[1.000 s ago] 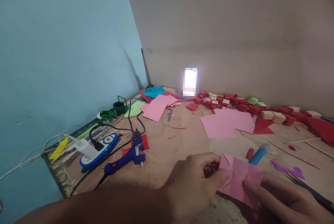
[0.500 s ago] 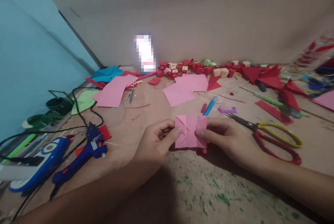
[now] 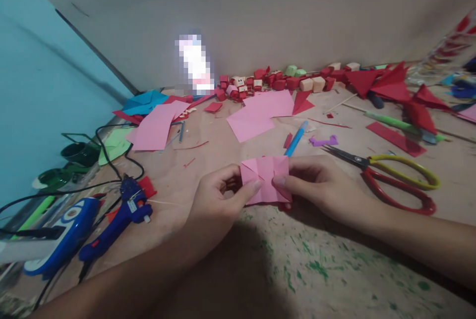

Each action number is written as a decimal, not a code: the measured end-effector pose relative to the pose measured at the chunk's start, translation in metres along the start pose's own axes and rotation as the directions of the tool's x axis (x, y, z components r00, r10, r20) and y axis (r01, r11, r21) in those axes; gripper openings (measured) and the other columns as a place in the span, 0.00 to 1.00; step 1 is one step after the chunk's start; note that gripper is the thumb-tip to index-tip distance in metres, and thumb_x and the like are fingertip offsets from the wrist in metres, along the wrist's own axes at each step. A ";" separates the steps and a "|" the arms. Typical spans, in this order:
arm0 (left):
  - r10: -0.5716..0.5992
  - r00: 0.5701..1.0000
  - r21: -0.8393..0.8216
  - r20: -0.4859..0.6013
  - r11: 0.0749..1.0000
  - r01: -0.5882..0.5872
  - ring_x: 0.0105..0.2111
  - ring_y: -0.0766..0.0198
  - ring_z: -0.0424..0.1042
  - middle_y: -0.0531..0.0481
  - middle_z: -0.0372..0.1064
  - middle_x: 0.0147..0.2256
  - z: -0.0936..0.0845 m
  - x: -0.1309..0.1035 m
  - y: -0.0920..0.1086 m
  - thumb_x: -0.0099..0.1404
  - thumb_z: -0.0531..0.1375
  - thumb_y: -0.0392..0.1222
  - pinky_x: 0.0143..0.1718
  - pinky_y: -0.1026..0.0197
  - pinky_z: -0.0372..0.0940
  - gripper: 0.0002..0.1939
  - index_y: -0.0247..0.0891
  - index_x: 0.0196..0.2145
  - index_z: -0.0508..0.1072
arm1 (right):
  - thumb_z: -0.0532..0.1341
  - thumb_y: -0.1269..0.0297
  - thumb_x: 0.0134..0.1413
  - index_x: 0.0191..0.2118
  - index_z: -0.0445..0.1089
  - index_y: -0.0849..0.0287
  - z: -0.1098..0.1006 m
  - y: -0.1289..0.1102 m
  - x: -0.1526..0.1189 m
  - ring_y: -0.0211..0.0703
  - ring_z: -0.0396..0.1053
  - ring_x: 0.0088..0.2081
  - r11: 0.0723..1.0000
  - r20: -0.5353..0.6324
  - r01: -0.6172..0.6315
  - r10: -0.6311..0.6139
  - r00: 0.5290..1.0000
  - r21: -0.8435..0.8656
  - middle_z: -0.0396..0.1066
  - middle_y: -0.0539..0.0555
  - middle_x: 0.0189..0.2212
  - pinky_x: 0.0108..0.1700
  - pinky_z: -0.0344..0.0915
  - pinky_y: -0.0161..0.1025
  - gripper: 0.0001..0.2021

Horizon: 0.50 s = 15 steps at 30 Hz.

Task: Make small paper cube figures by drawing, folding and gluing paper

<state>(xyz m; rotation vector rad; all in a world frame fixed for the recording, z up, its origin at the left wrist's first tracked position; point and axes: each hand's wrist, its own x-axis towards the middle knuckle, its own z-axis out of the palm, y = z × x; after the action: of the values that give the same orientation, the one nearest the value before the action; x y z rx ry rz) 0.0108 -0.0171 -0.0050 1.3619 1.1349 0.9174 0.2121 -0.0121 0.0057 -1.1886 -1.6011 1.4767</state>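
A small square of folded pink paper [image 3: 266, 170] is held between my two hands, just above the table. My left hand [image 3: 223, 192] pinches its left side, thumb on the front and fingers curled behind. On the right side, my right hand [image 3: 316, 183] grips it the same way, thumb pressed near the middle. Crease lines and folded flaps show on the paper's face. Behind it lies a blue pen [image 3: 296, 138]. Scissors [image 3: 386, 173] with one yellow and one red handle rest just right of my right hand.
A blue glue gun [image 3: 117, 220] with a black cord lies at the left. Loose pink sheets [image 3: 256, 118], red folded paper [image 3: 388, 83] and several small paper blocks [image 3: 286, 82] line the back. A lit, blurred-out screen [image 3: 196, 64] leans on the wall.
The camera view has shifted and tilted slightly. Both thumbs have moved closer together on the pink paper, and its flaps look pressed a little differently.
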 end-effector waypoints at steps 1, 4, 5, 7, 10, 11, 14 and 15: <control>-0.002 1.000 -0.014 0.003 1.000 0.002 0.37 0.61 0.74 0.48 0.78 0.35 0.000 0.000 0.000 0.63 0.65 0.39 0.39 0.64 0.68 0.06 0.35 0.37 0.79 | 0.62 0.63 0.61 0.26 0.71 0.61 0.000 0.000 0.000 0.35 0.65 0.24 1.000 0.002 -0.010 0.010 1.000 0.019 0.70 0.50 0.21 0.27 0.61 0.32 0.13; -0.015 1.000 -0.051 0.016 0.999 0.015 0.37 0.62 0.74 0.48 0.78 0.36 0.000 -0.001 0.002 0.63 0.65 0.39 0.38 0.65 0.68 0.07 0.34 0.38 0.79 | 0.62 0.64 0.60 0.27 0.71 0.61 0.000 0.000 -0.001 0.35 0.66 0.24 0.996 0.016 -0.036 0.035 0.999 0.087 0.70 0.50 0.21 0.27 0.61 0.32 0.11; -0.017 1.000 -0.059 0.019 0.998 0.018 0.36 0.62 0.73 0.48 0.77 0.36 0.000 -0.001 0.002 0.63 0.65 0.39 0.37 0.65 0.67 0.07 0.34 0.39 0.78 | 0.62 0.64 0.60 0.27 0.71 0.61 0.000 0.000 -0.001 0.35 0.66 0.24 0.994 0.021 -0.040 0.038 0.999 0.104 0.70 0.50 0.22 0.27 0.62 0.31 0.11; -0.020 1.000 -0.056 0.020 0.998 0.021 0.36 0.63 0.73 0.49 0.76 0.34 0.000 -0.002 0.003 0.63 0.65 0.39 0.36 0.66 0.66 0.07 0.33 0.38 0.78 | 0.62 0.64 0.60 0.27 0.71 0.61 0.001 0.001 -0.001 0.35 0.67 0.24 0.990 0.031 -0.042 0.038 0.999 0.135 0.70 0.50 0.22 0.28 0.63 0.32 0.11; -0.033 0.999 -0.013 0.024 0.999 0.034 0.32 0.65 0.70 0.50 0.73 0.31 0.000 -0.002 0.002 0.63 0.64 0.41 0.33 0.66 0.64 0.07 0.33 0.34 0.76 | 0.63 0.63 0.60 0.28 0.71 0.61 0.001 0.003 -0.001 0.35 0.67 0.24 0.981 0.035 -0.052 0.046 0.998 0.188 0.69 0.49 0.22 0.28 0.63 0.32 0.10; -0.036 0.999 0.003 0.028 0.999 0.036 0.31 0.65 0.69 0.51 0.72 0.30 0.000 -0.002 0.002 0.63 0.64 0.41 0.32 0.66 0.63 0.07 0.33 0.34 0.76 | 0.64 0.63 0.59 0.29 0.72 0.61 0.001 0.003 -0.001 0.36 0.68 0.24 0.977 0.035 -0.059 0.052 0.998 0.204 0.69 0.49 0.22 0.27 0.63 0.32 0.10; -0.032 0.999 0.016 0.042 0.999 0.032 0.31 0.65 0.68 0.51 0.72 0.30 0.000 -0.002 0.001 0.64 0.64 0.42 0.31 0.66 0.63 0.07 0.34 0.34 0.76 | 0.65 0.62 0.59 0.30 0.72 0.61 0.002 0.005 -0.002 0.36 0.68 0.24 0.970 0.034 -0.075 0.069 0.997 0.230 0.68 0.48 0.22 0.27 0.63 0.33 0.09; -0.030 0.999 0.009 0.043 1.000 0.030 0.31 0.65 0.68 0.51 0.72 0.30 0.000 -0.002 0.001 0.64 0.64 0.42 0.32 0.66 0.63 0.07 0.34 0.34 0.76 | 0.65 0.62 0.59 0.30 0.71 0.61 0.002 0.005 -0.002 0.36 0.68 0.24 0.969 0.032 -0.073 0.068 0.997 0.235 0.68 0.48 0.22 0.26 0.63 0.33 0.10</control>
<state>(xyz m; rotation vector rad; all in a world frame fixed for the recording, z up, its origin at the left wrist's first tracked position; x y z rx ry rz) 0.0106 -0.0192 -0.0034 1.3618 1.1239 0.8586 0.2119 -0.0150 0.0005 -1.1044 -1.3645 1.6800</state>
